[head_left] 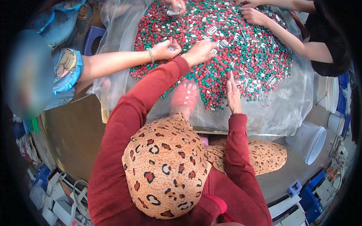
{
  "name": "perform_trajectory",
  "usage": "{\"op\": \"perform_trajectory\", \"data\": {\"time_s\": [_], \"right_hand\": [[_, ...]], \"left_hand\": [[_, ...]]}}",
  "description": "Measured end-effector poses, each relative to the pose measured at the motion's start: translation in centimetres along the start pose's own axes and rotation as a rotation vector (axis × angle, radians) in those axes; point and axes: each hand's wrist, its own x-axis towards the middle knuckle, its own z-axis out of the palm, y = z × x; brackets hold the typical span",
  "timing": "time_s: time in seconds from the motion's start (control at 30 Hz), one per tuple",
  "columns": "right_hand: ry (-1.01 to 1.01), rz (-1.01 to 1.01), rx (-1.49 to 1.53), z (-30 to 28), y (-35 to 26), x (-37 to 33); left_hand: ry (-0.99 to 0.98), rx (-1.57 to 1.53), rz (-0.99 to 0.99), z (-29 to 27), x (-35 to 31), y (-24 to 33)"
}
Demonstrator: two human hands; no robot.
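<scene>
A wide pile of small red, green and white pieces (181,34) lies in front of me, with flat white slotted pieces like buckles scattered through it. My left hand (201,52) reaches across to the middle of the pile. Its bent fingers close on a white slotted piece (214,50) at the fingertips. Close by, more white slotted pieces (223,43) lie on top of the pile. My right hand (233,94) rests edge-down at the near side of the pile, fingers straight and together, palm turned left, holding nothing visible.
A translucent sheet (264,120) spreads under the pile. My foot in a pink sandal (184,96) stands at its near edge. Co-workers' hands work around it: a braceleted hand (166,49), a hand (174,6) at the top, and hands (254,16) at right. White buckets (311,141) stand right.
</scene>
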Motion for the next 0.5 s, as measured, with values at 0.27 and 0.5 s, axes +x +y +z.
{"op": "perform_trajectory", "data": {"time_s": [0.27, 0.5], "right_hand": [[-0.138, 0.183, 1.369, -2.6, -4.6, 3.7], [-0.158, 0.136, 0.672, -3.1, -5.8, 12.0]], "left_hand": [[-0.049, 0.271, -0.055, 0.4, -1.3, 2.0], [0.204, -0.3, -0.187, -3.7, -6.7, -0.9]]}}
